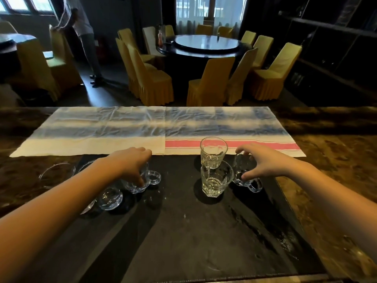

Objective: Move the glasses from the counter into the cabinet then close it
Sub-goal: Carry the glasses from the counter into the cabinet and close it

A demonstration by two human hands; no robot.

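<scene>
Grips the left mug (138, 185) from above with the left hand (132, 164): fingers curled down over the rim and far side, thumb pressed to the near wall. Directly under the palm, upright on the dark mat (183, 231), handle poking out to the right, free of the fingers.

Spans the right mug (248, 183) with the right hand (265, 162): fingers bent and fanned apart, tips on the far rim, thumb tip low against the near side, pinching the glass between them. Also upright on the mat, beneath the hand, handle pointing toward the near right.

Between the 2 hands, 2 tumblers in a row, neither under a hand. The far tumbler (213, 153) at the mat's far edge, in front of the striped cloth (102, 129). The near tumbler (216, 179) just in front of it and close beside the right mug, on its left; touching or apart, cannot tell.

By the left forearm, nearer than the left mug and just beside it, a small glass (110, 198) on the mat. Further left, 2 shallow glass dishes (57, 174) on the marble bench (336, 164), 1 partly hidden by the arm.

Beyond the bench, a round table (206, 45) ringed with yellow-covered chairs (151, 82).
</scene>
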